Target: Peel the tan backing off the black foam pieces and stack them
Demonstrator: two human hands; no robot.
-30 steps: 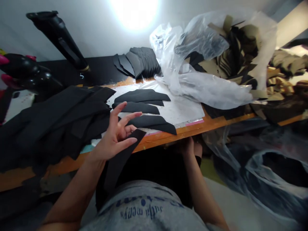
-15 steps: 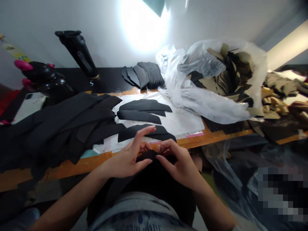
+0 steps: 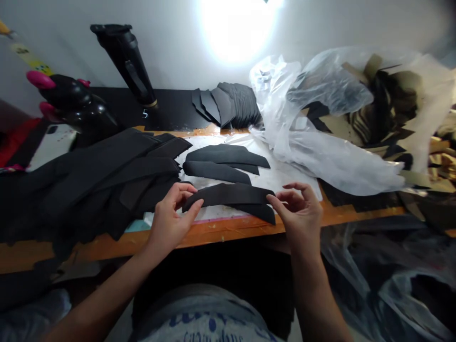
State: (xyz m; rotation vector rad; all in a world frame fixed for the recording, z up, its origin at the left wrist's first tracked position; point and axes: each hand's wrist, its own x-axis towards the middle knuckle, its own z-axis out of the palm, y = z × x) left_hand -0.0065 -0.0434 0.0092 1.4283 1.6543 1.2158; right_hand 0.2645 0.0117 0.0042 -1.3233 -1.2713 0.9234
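A long curved black strip (image 3: 228,194) is stretched flat between both hands just above the near edge of the bench. My left hand (image 3: 171,218) pinches its left end, thumb on top. My right hand (image 3: 299,213) pinches its right end with thumb and forefinger, other fingers curled. Right under it lies another black strip (image 3: 260,211), and two similar cut pieces (image 3: 217,171) (image 3: 228,154) lie farther back on a white sheet (image 3: 281,178).
A heap of long black pieces (image 3: 92,180) covers the left of the wooden bench (image 3: 221,230). A fanned stack of dark pieces (image 3: 231,104) sits at the back. A clear plastic bag of tan and black offcuts (image 3: 349,114) fills the right. A black stand (image 3: 128,57) rises at back left.
My hands have moved up from my lap to the bench edge and spread apart, drawing the black strip out straight between them over the piece lying there.
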